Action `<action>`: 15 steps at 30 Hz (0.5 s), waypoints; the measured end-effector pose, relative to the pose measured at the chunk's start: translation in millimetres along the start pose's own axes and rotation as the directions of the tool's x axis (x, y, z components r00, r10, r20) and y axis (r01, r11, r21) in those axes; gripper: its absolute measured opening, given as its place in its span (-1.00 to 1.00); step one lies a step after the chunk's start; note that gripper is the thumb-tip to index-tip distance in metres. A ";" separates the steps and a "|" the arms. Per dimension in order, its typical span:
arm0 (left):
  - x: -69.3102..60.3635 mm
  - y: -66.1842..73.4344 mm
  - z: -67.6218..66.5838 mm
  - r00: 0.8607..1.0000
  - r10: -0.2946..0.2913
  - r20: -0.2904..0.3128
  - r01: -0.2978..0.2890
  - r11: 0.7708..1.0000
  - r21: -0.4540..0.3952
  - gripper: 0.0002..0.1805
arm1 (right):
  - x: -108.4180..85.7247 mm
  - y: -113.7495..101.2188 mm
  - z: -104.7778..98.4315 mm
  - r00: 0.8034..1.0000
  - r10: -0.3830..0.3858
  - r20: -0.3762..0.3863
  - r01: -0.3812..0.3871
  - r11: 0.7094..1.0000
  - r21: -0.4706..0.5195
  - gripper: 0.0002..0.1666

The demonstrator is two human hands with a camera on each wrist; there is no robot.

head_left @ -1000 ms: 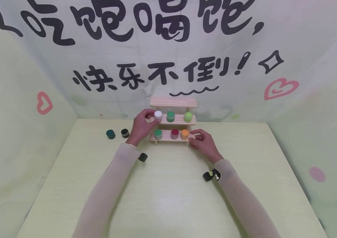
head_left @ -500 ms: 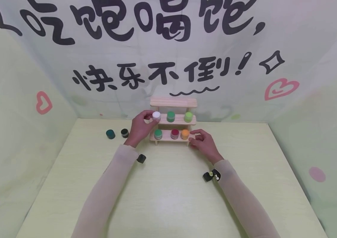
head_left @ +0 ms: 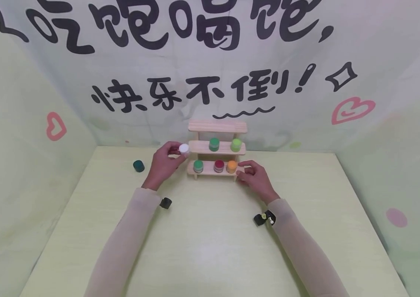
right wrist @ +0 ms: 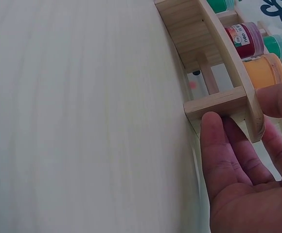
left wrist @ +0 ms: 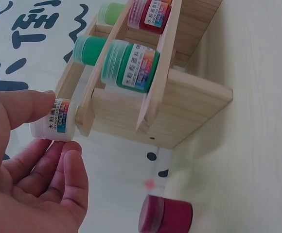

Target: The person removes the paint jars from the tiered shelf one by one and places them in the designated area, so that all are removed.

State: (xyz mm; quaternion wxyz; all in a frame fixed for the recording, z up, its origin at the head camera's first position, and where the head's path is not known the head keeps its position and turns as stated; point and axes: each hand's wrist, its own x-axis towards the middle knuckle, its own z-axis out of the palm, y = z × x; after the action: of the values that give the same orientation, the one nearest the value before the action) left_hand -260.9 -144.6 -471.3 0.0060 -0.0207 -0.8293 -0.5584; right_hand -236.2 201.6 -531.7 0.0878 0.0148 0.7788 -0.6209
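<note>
My left hand (head_left: 163, 164) pinches a white paint jar (left wrist: 58, 122) between thumb and fingers, just off the left end of the middle shelf of a small wooden tiered rack (head_left: 217, 127). At the rack's lower right end rests my right hand (head_left: 256, 178). Its thumb lies by the shelf's end beside the orange paint jar (head_left: 232, 166), with its fingers under that end against the leg. A green jar (head_left: 198, 166) and a red jar (head_left: 219, 166) share the lower shelf. The middle one carries a dark green jar (head_left: 214, 144) and a light green jar (head_left: 236, 144).
On the table, left of the rack, stands a teal jar (head_left: 138, 166). A dark magenta jar (left wrist: 167, 214) shows in the left wrist view; the left hand hides it from the head view. A printed white cloth (head_left: 291, 123) hangs close behind the rack.
My left hand has drawn the white jar off the middle shelf, leftward and slightly down. It now covers the dark jar on the table. The right hand keeps its place at the rack.
</note>
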 end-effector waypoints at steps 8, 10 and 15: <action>-11.9 -16.1 -12.3 1.000 -0.001 0.006 0.001 0.999 0.037 -0.49 | -1.0 -0.5 -1.3 1.000 0.003 0.007 -0.003 1.000 0.007 -0.55; -15.0 -20.9 -15.4 1.000 0.007 0.012 -0.007 0.998 0.056 -0.49 | -0.6 -0.3 -1.7 1.000 -0.001 0.009 0.001 1.000 0.006 -0.54; -21.6 -32.4 -22.0 1.000 -0.001 0.031 -0.001 0.997 0.074 -0.50 | 0.1 0.8 -1.7 1.000 -0.003 0.013 0.003 1.000 0.002 -0.54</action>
State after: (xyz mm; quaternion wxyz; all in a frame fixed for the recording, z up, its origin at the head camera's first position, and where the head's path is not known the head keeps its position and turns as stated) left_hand -240.9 -177.7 -493.8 -0.0061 -0.0290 -0.8493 -0.5271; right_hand -236.4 203.4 -532.1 0.0916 0.0096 0.7777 -0.6218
